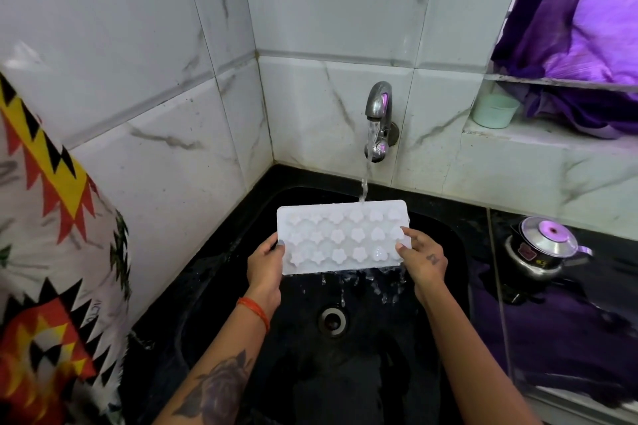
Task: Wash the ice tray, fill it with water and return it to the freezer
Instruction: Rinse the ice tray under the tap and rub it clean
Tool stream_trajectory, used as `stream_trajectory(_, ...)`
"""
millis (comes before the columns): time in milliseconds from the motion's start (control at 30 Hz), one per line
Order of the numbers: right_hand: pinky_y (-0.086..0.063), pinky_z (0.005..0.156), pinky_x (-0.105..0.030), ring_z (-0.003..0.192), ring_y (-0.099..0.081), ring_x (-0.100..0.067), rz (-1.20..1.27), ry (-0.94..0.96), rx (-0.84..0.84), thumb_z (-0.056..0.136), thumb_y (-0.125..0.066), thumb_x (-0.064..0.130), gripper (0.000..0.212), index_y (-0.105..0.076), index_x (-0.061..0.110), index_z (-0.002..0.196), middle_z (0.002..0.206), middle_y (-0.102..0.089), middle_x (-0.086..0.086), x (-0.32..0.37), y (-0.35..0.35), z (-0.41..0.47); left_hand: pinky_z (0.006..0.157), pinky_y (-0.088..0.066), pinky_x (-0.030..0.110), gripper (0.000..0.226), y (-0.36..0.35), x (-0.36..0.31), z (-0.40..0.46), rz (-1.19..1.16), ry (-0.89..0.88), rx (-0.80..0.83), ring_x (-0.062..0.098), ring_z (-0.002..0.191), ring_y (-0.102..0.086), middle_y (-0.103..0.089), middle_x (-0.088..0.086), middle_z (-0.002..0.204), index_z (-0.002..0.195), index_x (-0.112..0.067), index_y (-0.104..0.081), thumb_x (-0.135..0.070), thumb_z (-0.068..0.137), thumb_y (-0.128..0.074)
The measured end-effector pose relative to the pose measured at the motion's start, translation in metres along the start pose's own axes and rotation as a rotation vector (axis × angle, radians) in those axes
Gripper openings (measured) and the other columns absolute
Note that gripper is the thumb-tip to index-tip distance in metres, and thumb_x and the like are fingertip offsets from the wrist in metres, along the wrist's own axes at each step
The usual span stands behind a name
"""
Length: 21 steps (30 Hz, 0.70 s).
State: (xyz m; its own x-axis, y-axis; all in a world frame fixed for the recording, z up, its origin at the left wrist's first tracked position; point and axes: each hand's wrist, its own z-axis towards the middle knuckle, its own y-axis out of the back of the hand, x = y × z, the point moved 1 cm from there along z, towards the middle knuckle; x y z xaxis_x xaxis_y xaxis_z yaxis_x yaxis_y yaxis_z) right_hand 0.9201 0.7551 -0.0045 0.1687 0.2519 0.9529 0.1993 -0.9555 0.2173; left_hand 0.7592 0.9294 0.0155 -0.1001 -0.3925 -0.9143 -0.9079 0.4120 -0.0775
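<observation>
Both arms reach up from the bottom of the frame over a black sink (445, 252). The left hand (266, 266) grips the left end of the tray (341, 238), thumb curled over its top face and fingers hidden beneath. The right hand (421, 259) grips the right end the same way, thumb and a fingertip pressed on top. An orange thread band (255, 310) circles the left wrist, and a dark rose tattoo shows on that forearm.

The tray sits in the centre of the frame, held above the basin and tipped towards the person. Its small moulds are flower and heart shaped. Water (366, 176) runs from the tap (379, 117) in the upper middle onto the tray's far edge, and drops fall from the near edge towards the drain (333, 319).

The walls are pale marbled tile. A patterned cloth (51, 252) hangs at the left. At the right a steel pot (542, 252) stands on the dark counter, and a mint cup (495, 110) sits on a ledge beside purple fabric (587, 28).
</observation>
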Motion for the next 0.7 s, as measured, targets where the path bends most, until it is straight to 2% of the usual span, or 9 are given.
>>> stream_trajectory(100, -0.047, 0.1, -0.034, 0.111, -0.059, -0.021, 0.016, 0.025, -0.007, 0.083, -0.069, 0.005, 0.038, -0.066, 0.02, 0.118, 0.126, -0.061, -0.012, 0.005, -0.002, -0.002, 0.093, -0.043, 0.04, 0.036, -0.001, 0.0, -0.006, 0.01, 0.104, 0.037, 0.018, 0.096, -0.058, -0.06, 0.002, 0.126, 0.133, -0.024, -0.052, -0.032, 0.099, -0.045)
stream_trajectory(200, -0.046, 0.093, -0.023, 0.089, -0.058, -0.011, 0.068, 0.077, -0.018, 0.082, -0.069, 0.0, 0.038, -0.068, 0.016, 0.116, 0.109, -0.067, -0.015, 0.008, -0.001, -0.005, 0.101, -0.04, 0.046, 0.05, 0.0, 0.001, -0.005, -0.002, 0.196, 0.071, 0.028, 0.11, -0.055, -0.058, 0.009, 0.128, 0.132, -0.022, -0.051, -0.053, 0.098, -0.033)
stream_trajectory(267, -0.048, 0.085, -0.02, 0.084, -0.059, -0.009, 0.093, 0.097, -0.015, 0.08, -0.069, -0.002, 0.036, -0.069, 0.017, 0.111, 0.097, -0.068, -0.011, 0.009, 0.0, -0.005, 0.104, -0.04, 0.049, 0.059, 0.002, 0.002, -0.003, -0.049, 0.247, 0.093, 0.037, 0.12, -0.051, -0.053, 0.017, 0.133, 0.134, -0.022, -0.049, -0.061, 0.095, -0.028)
stream_trajectory(300, -0.05, 0.083, -0.021, 0.087, -0.062, -0.011, 0.109, 0.109, -0.014, 0.079, -0.069, -0.004, 0.035, -0.069, 0.018, 0.107, 0.1, -0.068, -0.009, 0.01, 0.0, -0.004, 0.103, -0.041, 0.05, 0.063, 0.003, 0.002, -0.001, -0.089, 0.274, 0.103, 0.041, 0.123, -0.048, -0.05, 0.02, 0.136, 0.136, -0.022, -0.047, -0.064, 0.093, -0.026)
stream_trajectory(367, -0.053, 0.089, -0.031, 0.102, -0.064, -0.018, 0.145, 0.139, -0.019, 0.077, -0.068, -0.009, 0.037, -0.066, 0.022, 0.097, 0.111, -0.068, -0.008, 0.01, 0.0, -0.003, 0.101, -0.041, 0.052, 0.069, 0.003, 0.002, 0.002, -0.19, 0.333, 0.119, 0.045, 0.125, -0.045, -0.045, 0.025, 0.139, 0.139, -0.021, -0.044, -0.067, 0.091, -0.027)
stream_trajectory(433, -0.052, 0.093, -0.041, 0.106, -0.065, -0.021, 0.183, 0.162, -0.029, 0.076, -0.064, -0.015, 0.042, -0.059, 0.026, 0.087, 0.109, -0.069, -0.009, 0.012, 0.0, -0.003, 0.104, -0.039, 0.053, 0.07, 0.002, 0.001, 0.004, -0.319, 0.378, 0.135, 0.047, 0.126, -0.043, -0.043, 0.027, 0.139, 0.139, -0.017, -0.043, -0.066, 0.09, -0.032)
stream_trajectory(533, -0.05, 0.094, -0.044, 0.101, -0.066, -0.023, 0.247, 0.152, -0.034, 0.077, -0.057, -0.017, 0.047, -0.049, 0.028, 0.086, 0.097, -0.069, -0.005, 0.013, 0.001, -0.001, 0.105, -0.039, 0.052, 0.061, -0.001, -0.001, 0.005, -0.451, 0.379, 0.153, 0.045, 0.126, -0.045, -0.047, 0.027, 0.134, 0.138, -0.01, -0.042, -0.053, 0.094, -0.045)
stream_trajectory(633, -0.051, 0.092, -0.037, 0.102, -0.063, -0.022, 0.383, 0.068, -0.009, 0.084, -0.052, -0.01, 0.034, -0.056, 0.02, 0.1, 0.106, -0.067, -0.008, 0.015, 0.003, 0.005, 0.104, -0.041, 0.049, 0.043, -0.001, -0.002, 0.008, -0.503, 0.362, 0.165, 0.043, 0.121, -0.049, -0.054, 0.024, 0.118, 0.127, -0.006, -0.048, -0.037, 0.096, -0.048)
stream_trajectory(700, -0.05, 0.084, -0.028, 0.099, -0.062, -0.021, 0.507, 0.008, 0.044, 0.089, -0.046, -0.004, 0.027, -0.061, 0.01, 0.107, 0.109, -0.064, -0.012, 0.019, 0.006, 0.006, 0.098, -0.044, 0.048, 0.029, -0.001, -0.004, 0.008, -0.529, 0.352, 0.173, 0.041, 0.109, -0.055, -0.057, 0.022, 0.107, 0.112, -0.003, -0.053, -0.026, 0.095, -0.048)
